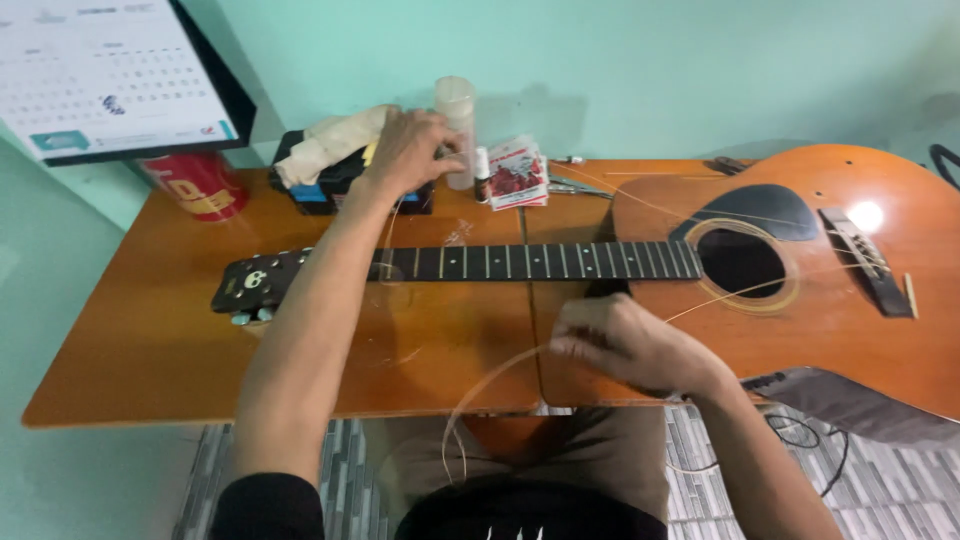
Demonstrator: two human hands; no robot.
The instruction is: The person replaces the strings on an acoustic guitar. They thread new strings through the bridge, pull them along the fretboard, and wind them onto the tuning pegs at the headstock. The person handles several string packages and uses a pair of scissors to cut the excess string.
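An orange acoustic guitar lies flat on the wooden table, neck pointing left and black headstock at the left. My right hand is at the table's front edge, below the neck joint, fingers pinched on a thin bronze guitar string that loops down toward my lap and runs up to the bridge. My left arm crosses over the neck, and my left hand rests on the black box at the back of the table, fingers curled down over it. What the fingers grip is hidden.
A white cloth lies on the black box. Behind the neck stand a tall translucent cup, a small bottle and a red-and-white packet. A red can and a desk calendar are at back left. Pliers lie near the packet.
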